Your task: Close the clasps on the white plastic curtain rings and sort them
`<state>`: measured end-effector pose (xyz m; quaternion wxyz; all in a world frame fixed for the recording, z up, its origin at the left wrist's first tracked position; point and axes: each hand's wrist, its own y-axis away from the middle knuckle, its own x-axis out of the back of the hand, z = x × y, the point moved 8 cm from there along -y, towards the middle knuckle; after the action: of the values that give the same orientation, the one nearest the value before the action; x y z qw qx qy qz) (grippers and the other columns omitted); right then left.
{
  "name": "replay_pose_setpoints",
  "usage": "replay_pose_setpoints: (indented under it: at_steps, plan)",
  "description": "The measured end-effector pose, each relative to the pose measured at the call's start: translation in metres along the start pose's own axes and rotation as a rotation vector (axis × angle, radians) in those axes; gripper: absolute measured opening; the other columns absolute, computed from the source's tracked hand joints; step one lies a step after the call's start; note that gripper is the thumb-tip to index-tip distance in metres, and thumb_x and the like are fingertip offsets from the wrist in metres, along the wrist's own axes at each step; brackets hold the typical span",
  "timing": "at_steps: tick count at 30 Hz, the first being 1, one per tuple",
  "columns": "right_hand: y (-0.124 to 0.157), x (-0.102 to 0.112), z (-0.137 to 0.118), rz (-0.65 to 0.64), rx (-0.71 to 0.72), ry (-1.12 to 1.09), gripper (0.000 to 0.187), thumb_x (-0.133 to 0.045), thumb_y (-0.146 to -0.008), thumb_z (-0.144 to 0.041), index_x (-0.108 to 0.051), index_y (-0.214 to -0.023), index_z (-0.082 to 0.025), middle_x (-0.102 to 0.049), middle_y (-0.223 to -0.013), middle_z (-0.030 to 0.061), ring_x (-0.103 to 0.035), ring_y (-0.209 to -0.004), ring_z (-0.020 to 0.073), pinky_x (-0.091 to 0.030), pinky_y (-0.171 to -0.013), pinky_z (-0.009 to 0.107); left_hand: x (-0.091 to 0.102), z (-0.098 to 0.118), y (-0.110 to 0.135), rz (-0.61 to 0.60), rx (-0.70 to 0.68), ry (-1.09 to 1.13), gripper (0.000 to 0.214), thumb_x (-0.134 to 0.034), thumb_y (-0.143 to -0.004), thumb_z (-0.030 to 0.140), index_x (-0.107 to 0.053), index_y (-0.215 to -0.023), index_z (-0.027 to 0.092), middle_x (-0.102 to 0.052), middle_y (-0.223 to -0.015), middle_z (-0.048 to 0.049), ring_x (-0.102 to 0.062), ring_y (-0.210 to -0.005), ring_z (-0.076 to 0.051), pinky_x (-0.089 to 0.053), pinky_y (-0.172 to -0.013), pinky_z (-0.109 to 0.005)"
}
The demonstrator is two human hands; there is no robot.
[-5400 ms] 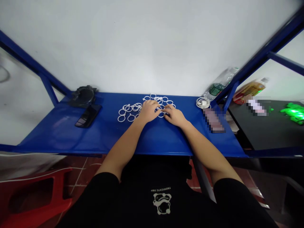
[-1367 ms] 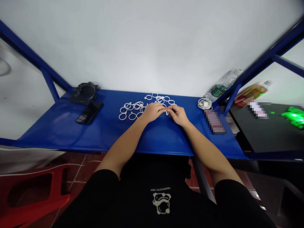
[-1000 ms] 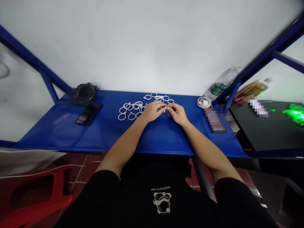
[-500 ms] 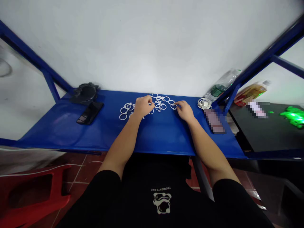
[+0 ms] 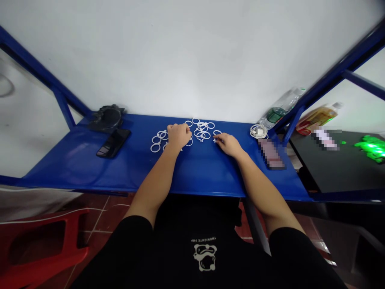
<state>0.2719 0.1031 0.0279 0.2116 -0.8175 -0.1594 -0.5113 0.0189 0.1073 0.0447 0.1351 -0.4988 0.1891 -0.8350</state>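
Several white curtain rings with small eyelets lie in a loose cluster on the blue table. My left hand rests over the left part of them, its fingers curled. Whatever those fingers hold is hidden behind the hand. White rings show on both sides of it, with one ring lying to its left. At the right end of the cluster my right hand pinches a curtain ring, mostly covered by the fingers. Another ring lies just beyond those fingertips.
A black phone and a dark round object lie at left. At right are a coiled white cable, a pixelated phone-like object and a clear bottle. A white wall rises behind the table.
My right hand has shifted left and slightly nearer to me, its fingers closing over the ring they touched. My left hand has moved a little left, uncovering a ring behind it.
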Motion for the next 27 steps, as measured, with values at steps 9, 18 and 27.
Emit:
replay_pose_setpoints:
  at_steps: [9,18,27]
  plan:
    - [0.003,0.018,-0.01,0.263,0.072,-0.36,0.026,-0.063,-0.103,-0.035,-0.081,-0.118,-0.024,-0.078,-0.104,0.0083,-0.068,-0.086,0.0223,-0.056,-0.083,0.037,0.0,0.044,0.006,-0.048,-0.227,0.191,0.009,-0.071,-0.096,0.027,-0.079,-0.098,0.024,-0.081,-0.099,-0.0068,-0.069,-0.095,-0.027,-0.049,-0.095,-0.047]
    - [0.006,0.007,-0.019,0.265,0.003,-0.685,0.039,-0.073,-0.095,-0.058,-0.081,-0.105,-0.022,-0.076,-0.084,0.0039,-0.064,-0.069,0.0172,-0.051,-0.065,0.031,-0.007,0.093,0.03,-0.145,-0.523,0.264,0.02,-0.062,-0.106,0.031,-0.079,-0.099,0.024,-0.082,-0.102,-0.0048,-0.073,-0.096,-0.023,-0.053,-0.091,-0.041]
    - [0.005,0.003,-0.024,0.193,-0.027,-0.842,0.05,-0.078,-0.087,-0.07,-0.076,-0.097,-0.021,-0.067,-0.069,-0.0012,-0.057,-0.055,0.0136,-0.047,-0.055,0.028,-0.002,0.095,0.031,-0.098,-0.555,0.279,0.022,-0.062,-0.102,0.026,-0.076,-0.086,0.023,-0.078,-0.089,-0.0038,-0.071,-0.087,-0.021,-0.051,-0.084,-0.038]
